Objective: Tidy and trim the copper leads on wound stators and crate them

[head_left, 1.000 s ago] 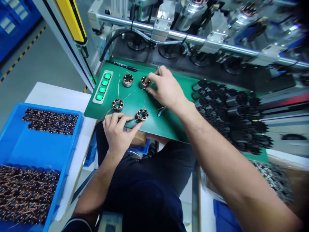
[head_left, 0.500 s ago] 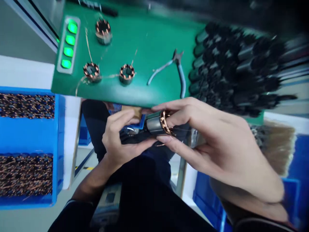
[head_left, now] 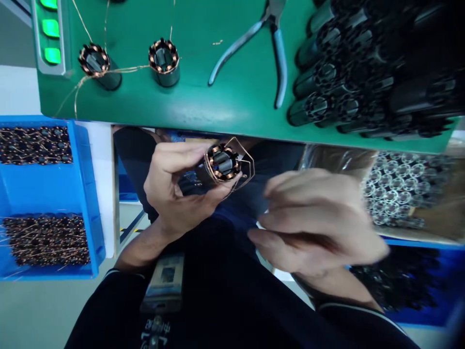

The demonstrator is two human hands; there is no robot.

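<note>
Blue-handled pliers lie open on the green tabletop near black cylinders.

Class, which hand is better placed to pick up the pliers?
Probably the right hand for the pliers: though blurred, it shows nothing held, while the left hand grips a copper-wound cylinder.

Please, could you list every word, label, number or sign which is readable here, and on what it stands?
No text can be read with certainty.
Badge on the chest: its print is too small and blurred.
Light characters on the dark clothing below it: too blurred.
</note>
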